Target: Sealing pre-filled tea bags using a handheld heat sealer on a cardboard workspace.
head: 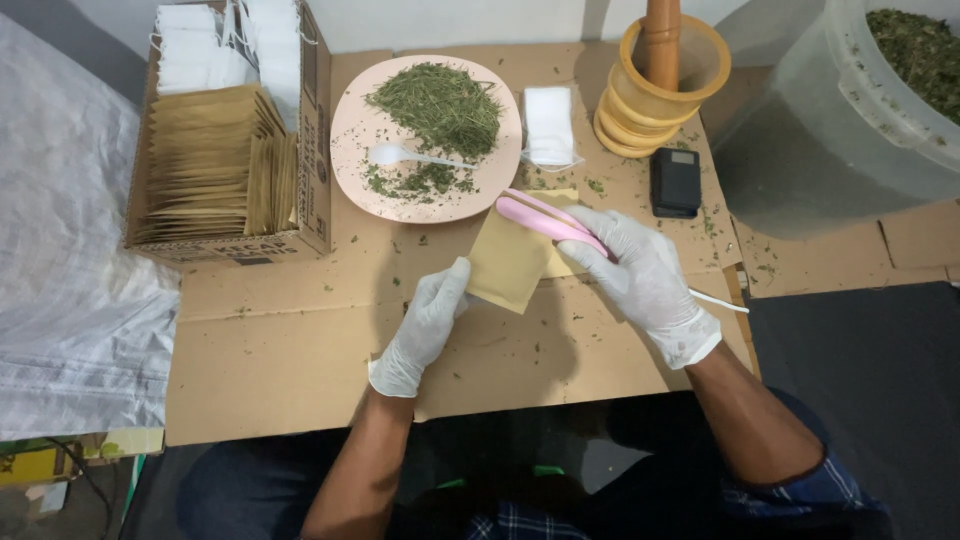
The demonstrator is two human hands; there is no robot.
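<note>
My left hand point(425, 325), in a white glove, pinches the lower left edge of a tan paper pouch point(508, 262) over the cardboard work surface point(290, 350). My right hand point(640, 275), also gloved, grips a pink clamp-like sealing tool point(545, 217) whose jaws close over the pouch's top edge. A thin white cord point(718, 300) trails from the tool to the right. Just beyond them sits a pink plate point(350, 125) with a pile of dried green herb point(440, 105) and a white plastic spoon point(400, 155).
A cardboard box point(315, 130) at left holds several tan pouches and white sachets. White filter bags point(549, 125), a yellow mortar point(660, 95) with wooden pestle, a small black scale point(675, 182) and a clear tub point(830, 120) of herb stand behind.
</note>
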